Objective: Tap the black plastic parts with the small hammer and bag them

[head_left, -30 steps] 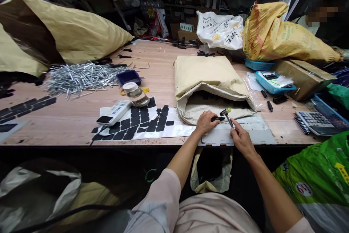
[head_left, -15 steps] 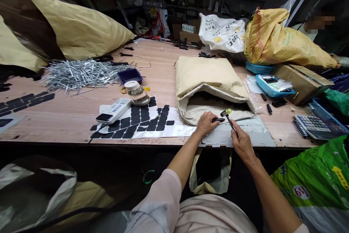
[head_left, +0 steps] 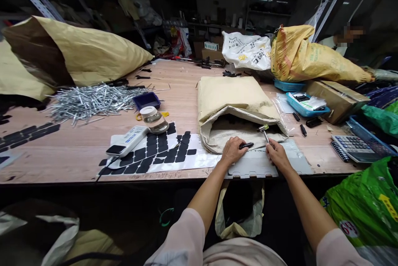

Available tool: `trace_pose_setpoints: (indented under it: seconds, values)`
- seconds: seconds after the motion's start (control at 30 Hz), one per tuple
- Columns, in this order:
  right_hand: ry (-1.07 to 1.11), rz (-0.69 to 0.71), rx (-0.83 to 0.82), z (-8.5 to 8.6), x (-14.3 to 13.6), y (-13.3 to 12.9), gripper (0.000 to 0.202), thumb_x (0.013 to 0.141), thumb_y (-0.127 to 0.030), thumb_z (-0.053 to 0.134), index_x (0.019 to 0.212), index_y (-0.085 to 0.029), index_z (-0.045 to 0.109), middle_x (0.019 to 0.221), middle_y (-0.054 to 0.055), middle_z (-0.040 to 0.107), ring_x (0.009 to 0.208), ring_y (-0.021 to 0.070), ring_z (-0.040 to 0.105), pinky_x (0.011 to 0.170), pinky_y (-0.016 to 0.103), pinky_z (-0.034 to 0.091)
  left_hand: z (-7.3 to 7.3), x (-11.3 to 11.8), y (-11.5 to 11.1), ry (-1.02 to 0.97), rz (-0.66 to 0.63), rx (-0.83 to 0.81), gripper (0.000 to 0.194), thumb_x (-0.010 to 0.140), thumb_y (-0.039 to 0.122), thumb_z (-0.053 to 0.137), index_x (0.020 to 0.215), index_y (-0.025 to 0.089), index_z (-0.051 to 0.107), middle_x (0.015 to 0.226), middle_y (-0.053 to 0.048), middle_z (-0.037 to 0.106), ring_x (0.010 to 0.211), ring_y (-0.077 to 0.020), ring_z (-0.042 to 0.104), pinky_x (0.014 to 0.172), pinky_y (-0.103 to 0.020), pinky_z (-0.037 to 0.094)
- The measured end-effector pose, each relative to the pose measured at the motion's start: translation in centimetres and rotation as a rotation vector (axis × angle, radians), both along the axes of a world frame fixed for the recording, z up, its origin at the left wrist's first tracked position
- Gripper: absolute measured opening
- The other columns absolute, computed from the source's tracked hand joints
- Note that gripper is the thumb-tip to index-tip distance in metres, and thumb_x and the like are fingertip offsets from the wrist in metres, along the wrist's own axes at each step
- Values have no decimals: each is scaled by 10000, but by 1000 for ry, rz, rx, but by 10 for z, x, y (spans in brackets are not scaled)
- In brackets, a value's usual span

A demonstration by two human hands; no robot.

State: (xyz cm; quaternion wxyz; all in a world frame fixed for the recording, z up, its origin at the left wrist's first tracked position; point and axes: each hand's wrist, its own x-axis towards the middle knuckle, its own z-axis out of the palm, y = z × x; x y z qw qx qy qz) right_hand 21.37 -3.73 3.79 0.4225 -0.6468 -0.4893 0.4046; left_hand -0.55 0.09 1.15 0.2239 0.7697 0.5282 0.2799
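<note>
My left hand (head_left: 233,150) is closed around a short black handle-like piece (head_left: 246,145), whose end points right over the grey plate (head_left: 253,164) at the table edge. In my right hand (head_left: 276,153) is a small hammer (head_left: 264,131), gripped by its metal shaft, with its yellowish-green and dark head raised in front of the bag opening. The hammer head is apart from the black piece. Just beyond both hands lies a beige paper sack (head_left: 233,96), its open mouth facing me and its inside dark.
Left on the table (head_left: 186,87) are a heap of metal rods (head_left: 96,100), a lidded jar (head_left: 154,120), a white device (head_left: 127,141) and black adhesive pads (head_left: 161,143). To the right sit a blue basket (head_left: 306,104), a cardboard box (head_left: 337,98) and a calculator (head_left: 356,148). A person is at the far right.
The view has tilted up, so the table appears lower. My right hand has shifted the hammer a little right, away from the black piece, which my left hand still holds.
</note>
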Motion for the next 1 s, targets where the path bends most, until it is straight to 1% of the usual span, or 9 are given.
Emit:
trace_pose_setpoints:
  seconds: [0.13,0.23,0.37,0.5,0.6,0.67,0.8,0.87,1.0]
  values:
    - [205,-21,-18,-9,8,12,535,768,-511,619,1188,-179,609,595,-80,511,413,89,418,338,185,314,3,-5,3,-88,-50,-6,162,842,327,716,965,223,732,948,-29,668,954,-203,574,880,-335,472]
    - [240,-25,-10,-13,10,13,520,759,-503,620,1163,-176,604,582,-85,515,405,79,416,331,172,313,13,-9,-11,-243,-85,30,146,840,322,698,930,208,714,948,-42,660,932,-189,599,869,-330,495]
    - [258,-20,4,-12,8,13,500,761,-491,605,1149,-175,603,559,-94,503,389,78,408,318,170,315,18,-17,-64,-269,-174,152,136,812,329,702,918,246,719,1110,-77,654,1102,-238,593,1005,-414,488]
    - [254,-18,-1,-10,7,12,496,758,-485,614,1143,-174,606,570,-90,515,391,76,414,317,170,313,-4,-24,-122,-36,-260,170,172,790,321,727,961,308,740,1363,-74,593,1326,-312,494,1142,-527,395]
    - [243,-25,-1,-11,8,11,508,751,-497,625,1141,-171,611,583,-88,516,398,74,418,321,172,313,-15,-24,-146,117,-293,171,307,717,293,792,1021,300,746,1522,-76,475,1431,-364,391,1193,-585,312]
    - [235,-28,-1,-12,8,10,519,750,-502,631,1150,-172,611,592,-87,517,402,73,421,326,173,315,-12,-21,-149,139,-287,150,348,674,312,830,1013,293,750,1529,-79,469,1435,-377,381,1183,-587,319]
    - [232,-23,-6,-12,7,9,528,749,-497,636,1162,-169,608,593,-82,521,408,81,422,326,182,322,13,-15,-119,19,-183,106,149,802,326,737,938,268,746,1170,-82,684,1133,-272,609,1016,-459,484]
    - [235,-25,-9,-10,6,9,533,744,-497,640,1160,-166,608,585,-81,517,407,84,419,323,186,319,24,-14,-84,-43,-49,115,152,879,299,643,986,244,735,1024,-74,701,998,-231,633,941,-400,516]
    - [226,-30,-12,-8,5,8,543,738,-513,635,1154,-164,608,584,-81,514,405,85,417,322,189,325,34,-15,6,-29,287,102,274,905,271,589,1141,193,705,1116,-111,687,1076,-248,629,988,-385,500]
